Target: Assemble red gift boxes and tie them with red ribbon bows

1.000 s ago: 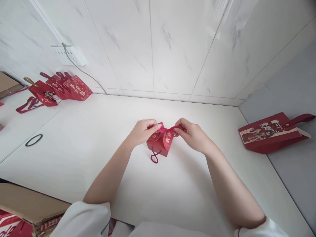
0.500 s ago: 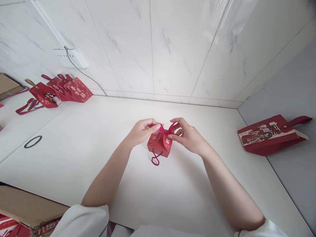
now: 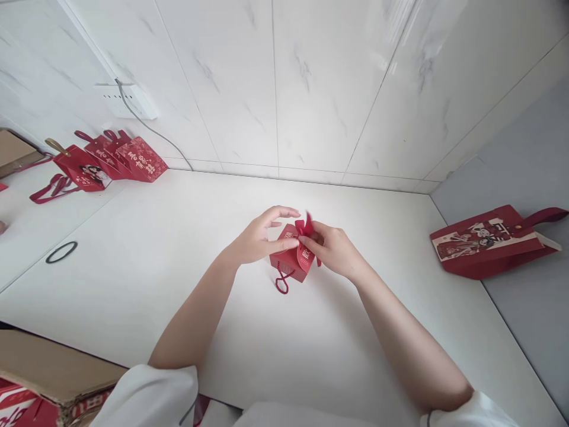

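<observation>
A small red gift box (image 3: pixel 291 261) with pale lettering stands on the white table in front of me. Red ribbon (image 3: pixel 303 226) lies on its top, one end sticking up, and a twisted red cord loop (image 3: pixel 281 284) hangs from its near side. My right hand (image 3: pixel 335 246) pinches the ribbon at the top of the box. My left hand (image 3: pixel 262 234) is at the box's left, fingers stretched over it and apart, the thumb tip touching near the ribbon's middle.
Several red gift bags (image 3: pixel 142 157) lean on the tiled wall at the back left, below a socket (image 3: pixel 127 102) with a grey cable. Another red bag (image 3: pixel 484 243) stands at the right. A dark ring (image 3: pixel 61 252) lies on the left, and a cardboard box (image 3: pixel 57 367) sits at the lower left.
My left fingers have let go of the ribbon and spread. My right hand has closed in at the ribbon's middle. The box has turned slightly and shifted right in view.
</observation>
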`<state>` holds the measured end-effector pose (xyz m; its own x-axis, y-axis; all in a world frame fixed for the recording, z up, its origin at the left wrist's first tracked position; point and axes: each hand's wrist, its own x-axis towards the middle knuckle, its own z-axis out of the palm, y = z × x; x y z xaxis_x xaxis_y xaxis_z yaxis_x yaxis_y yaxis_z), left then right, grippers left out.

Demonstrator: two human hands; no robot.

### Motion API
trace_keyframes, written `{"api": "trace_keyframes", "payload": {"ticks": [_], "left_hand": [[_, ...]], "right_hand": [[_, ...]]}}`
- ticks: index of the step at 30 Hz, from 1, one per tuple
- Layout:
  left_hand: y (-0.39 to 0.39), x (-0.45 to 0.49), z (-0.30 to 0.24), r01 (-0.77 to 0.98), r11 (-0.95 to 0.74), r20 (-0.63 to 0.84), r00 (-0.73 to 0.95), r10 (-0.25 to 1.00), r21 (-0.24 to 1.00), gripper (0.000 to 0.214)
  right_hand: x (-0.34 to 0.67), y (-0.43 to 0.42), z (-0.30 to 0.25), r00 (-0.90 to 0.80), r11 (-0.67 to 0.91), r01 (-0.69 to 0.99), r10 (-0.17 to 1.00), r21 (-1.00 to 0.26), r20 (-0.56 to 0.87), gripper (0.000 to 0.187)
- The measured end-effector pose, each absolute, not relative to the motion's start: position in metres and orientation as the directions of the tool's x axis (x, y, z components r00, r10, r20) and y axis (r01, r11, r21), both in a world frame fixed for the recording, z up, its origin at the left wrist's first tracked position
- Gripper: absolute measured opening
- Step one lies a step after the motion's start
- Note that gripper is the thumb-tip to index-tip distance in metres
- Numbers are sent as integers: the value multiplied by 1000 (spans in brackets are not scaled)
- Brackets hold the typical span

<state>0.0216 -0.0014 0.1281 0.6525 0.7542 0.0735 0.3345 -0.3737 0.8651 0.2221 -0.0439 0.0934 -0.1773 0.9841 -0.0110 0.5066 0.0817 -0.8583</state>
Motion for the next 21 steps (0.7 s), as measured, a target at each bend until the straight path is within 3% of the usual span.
{"api": "trace_keyframes", "payload": {"ticks": [3,6,10,16,19,21], "left_hand": [[7,12,123,408,-381,-54,737,674,830,76],[15,5,114,455,-351,-157,765,625,818,89],[22,2,108,465,-388,-158,778,608,796,91],[14,12,110,490,-441,-36,698,715,752,86],[3,23,111,555,-428,-32,636,771,713,85],[-3,31,112,603,-446,-13,604,797,661,81]], "right_hand": [[226,-42,90,-185,48,434,982,-899,-37,23],[231,-41,90,-226,46,372,973,-927,-42,25],[239,-40,94,-214,68,357,977,-932,-10,23],[251,-38,99,-88,90,479,995,-873,54,17],[249,-41,101,3,151,529,984,-835,180,28],[244,-45,104,18,237,559,955,-795,297,24]]}}
